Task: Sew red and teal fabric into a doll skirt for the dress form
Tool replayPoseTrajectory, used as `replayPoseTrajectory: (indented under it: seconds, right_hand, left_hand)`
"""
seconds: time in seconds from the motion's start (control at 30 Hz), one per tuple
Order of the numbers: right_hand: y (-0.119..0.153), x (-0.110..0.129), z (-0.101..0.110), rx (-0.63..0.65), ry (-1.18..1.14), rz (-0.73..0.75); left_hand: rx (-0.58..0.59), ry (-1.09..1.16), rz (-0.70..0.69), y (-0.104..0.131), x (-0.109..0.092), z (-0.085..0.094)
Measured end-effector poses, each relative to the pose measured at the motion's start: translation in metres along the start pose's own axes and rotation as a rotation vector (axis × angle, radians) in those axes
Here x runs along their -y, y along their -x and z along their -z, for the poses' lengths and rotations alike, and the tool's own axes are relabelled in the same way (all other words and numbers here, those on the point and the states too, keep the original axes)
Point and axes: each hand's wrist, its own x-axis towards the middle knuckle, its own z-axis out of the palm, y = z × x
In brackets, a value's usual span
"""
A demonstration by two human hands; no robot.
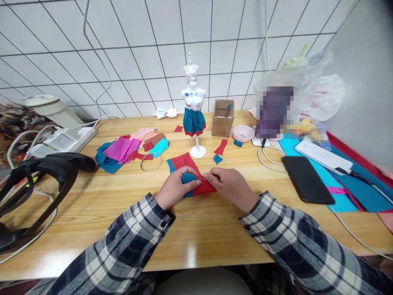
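A piece of red and teal fabric lies at the middle of the table, partly lifted between my hands. My left hand pinches it between thumb and fingers from the left. From the right, my right hand pinches the same red part, its fingertips close to those of the left. My fingers cover part of the fabric's middle. Just behind it stands a small white mannequin on a round base, dressed in a teal skirt with a red hem.
Cloth scraps and a metal ring lie left. Behind are a cardboard box and a pink bowl of small beads. A phone, white power bank and cables lie right; a black headset sits at left.
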Motion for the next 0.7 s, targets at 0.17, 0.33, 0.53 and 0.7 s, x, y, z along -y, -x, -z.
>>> replayPoseTrajectory:
  seconds: [0.17, 0.33, 0.53, 0.7]
  right_hand:
    - [0.0015, 0.0018, -0.0015, -0.023, 0.031, -0.003]
    - [0.0008, 0.0031, -0.0028, -0.010, 0.034, 0.009]
    - [0.0001, 0.0039, -0.0026, -0.001, 0.038, 0.006]
    - [0.0002, 0.0034, -0.0038, -0.007, 0.045, 0.013]
  left_hand:
    - [0.002, 0.000, -0.006, 0.0000, -0.0004, -0.0003]
    - [0.010, -0.007, -0.010, -0.0008, -0.0005, -0.0005]
    - [0.016, 0.000, -0.018, -0.0004, -0.0004, -0.0007]
    - [0.027, -0.004, -0.015, -0.0013, 0.0006, -0.0007]
